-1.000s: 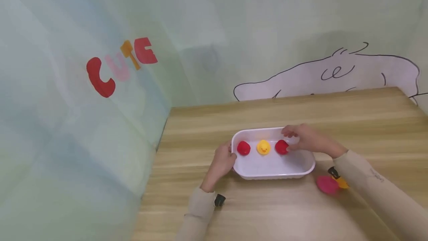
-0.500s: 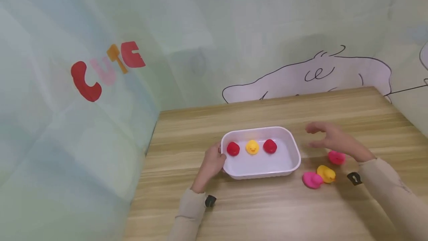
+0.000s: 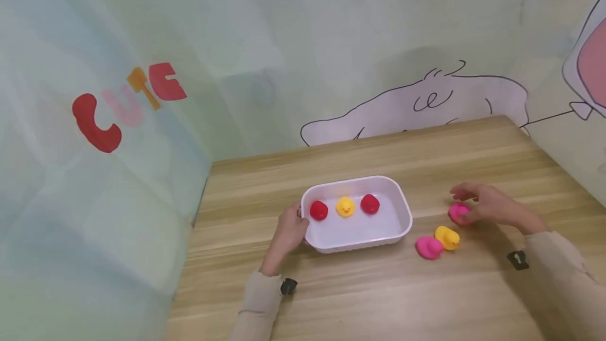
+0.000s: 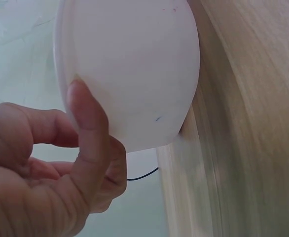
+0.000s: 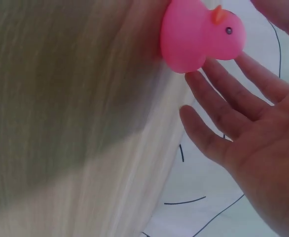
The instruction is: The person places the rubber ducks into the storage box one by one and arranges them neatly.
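My left hand (image 3: 290,225) grips the left end of a white plastic tub (image 3: 360,231), thumb over its rim. Inside the tub, in a row, sit a red rounded toy (image 3: 319,210), a yellow rubber duck (image 3: 345,207) and another red rounded toy (image 3: 370,204). My right hand (image 3: 497,208) is at a pink rubber duck (image 5: 186,37) on the table, right of the tub. In the right wrist view its fingers (image 5: 223,111) are spread behind the duck, with the thumb on the other side. Whether the fingertips touch the duck, I cannot tell.
Between the tub and my right hand, a second pink duck (image 3: 429,247) and a yellow duck (image 3: 447,238) stand close together on the wooden table (image 3: 360,293). Painted fabric walls (image 3: 265,57) rise behind the table and along its left side.
My right hand has left the red toy inside the tub, moved right over the table and lowered to the pink duck. The left hand still holds the tub. The head view has turned right.
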### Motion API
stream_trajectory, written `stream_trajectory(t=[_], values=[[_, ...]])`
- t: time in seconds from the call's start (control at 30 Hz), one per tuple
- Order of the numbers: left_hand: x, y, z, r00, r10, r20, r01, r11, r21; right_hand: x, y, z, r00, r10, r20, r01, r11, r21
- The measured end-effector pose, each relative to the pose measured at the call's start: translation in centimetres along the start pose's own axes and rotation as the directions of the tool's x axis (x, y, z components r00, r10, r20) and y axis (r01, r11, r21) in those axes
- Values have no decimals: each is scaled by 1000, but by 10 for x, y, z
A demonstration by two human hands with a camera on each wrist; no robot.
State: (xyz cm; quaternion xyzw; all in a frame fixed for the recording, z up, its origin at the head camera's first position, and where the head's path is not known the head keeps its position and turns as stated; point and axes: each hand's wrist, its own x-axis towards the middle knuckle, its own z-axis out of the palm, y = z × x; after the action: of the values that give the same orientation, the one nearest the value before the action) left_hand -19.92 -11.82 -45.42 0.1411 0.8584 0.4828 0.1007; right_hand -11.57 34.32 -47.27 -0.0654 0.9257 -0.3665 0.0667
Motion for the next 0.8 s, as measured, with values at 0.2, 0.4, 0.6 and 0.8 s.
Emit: stream_trajectory(t=[0.2, 0.4, 0.6, 0.8], values=[[-2, -1, -6, 1000, 6, -13, -6, 1000, 1, 7, 2, 2, 999, -34, 18, 35, 999, -7], [-3, 0, -5, 1000, 4, -13, -4, 1000, 1, 6, 4, 3, 999, -43, 5, 43, 998, -45], [-3, 1, -2, 1000, 1, -10, -1, 1000, -9, 6, -3, -3, 996, -78, -37, 76, 996, -53], [-2, 4, -2, 1000, -7, -7, 7, 1000, -13, 12, -22, -10, 995, -83, -48, 82, 996, -23]])
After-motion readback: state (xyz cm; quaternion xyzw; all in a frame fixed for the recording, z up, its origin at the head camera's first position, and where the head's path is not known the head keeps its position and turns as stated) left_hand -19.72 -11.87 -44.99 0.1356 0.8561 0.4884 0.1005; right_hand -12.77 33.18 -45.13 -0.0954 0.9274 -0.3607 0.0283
